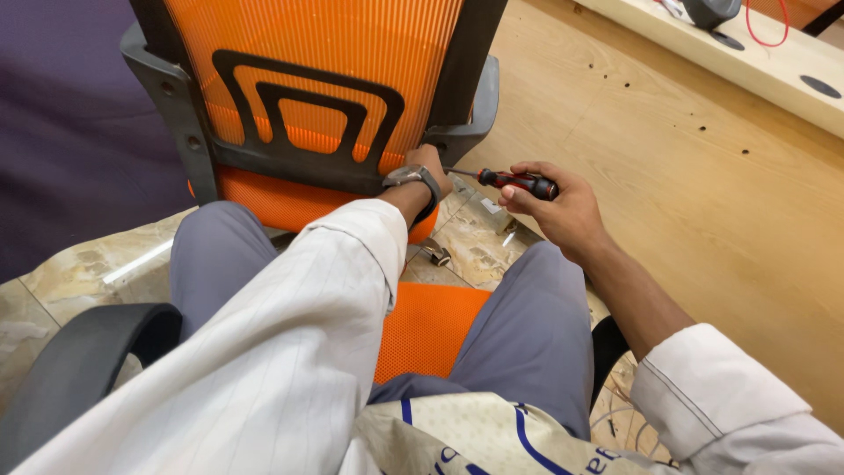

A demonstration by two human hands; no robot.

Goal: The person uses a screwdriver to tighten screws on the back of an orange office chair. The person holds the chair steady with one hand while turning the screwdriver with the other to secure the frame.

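Two hands at work on an orange mesh office chair back with black plastic frame and grey side brackets (308, 79), which stands tilted in front of the seated person's knees, its lower edge down by the marble-patterned tile floor (70, 273).

Right hand (563, 207): fingers clamped around the red-and-black handle of a screwdriver (519, 182), held roughly level. Metal shaft runs left toward the lower right corner of the chair back, just under the grey bracket (466, 132). Tip hidden behind the left hand; cannot tell whether it sits in a screw.

Left hand (428, 167): reaches forward to that same lower right corner and rests against the frame. Fingers curl around behind the bracket, mostly out of view, so cannot tell whether they grip anything. A grey-strapped wristwatch (415, 176) sits on the wrist. Sleeve is white with thin stripes.

Orange mesh seat cushion (431, 321) shows between the grey-trousered thighs. Black curved armrest (79, 361) at the lower left corner of the view, beside the left leg.

Small metal piece (437, 255) lies on the floor just beyond the front edge of the seat cushion; kind unclear. Light wood-grain panel (703, 202) fills the right side, dotted with small dark holes. Pale board (774, 70) with round dark holes and a red cable (767, 40) along the upper right corner.
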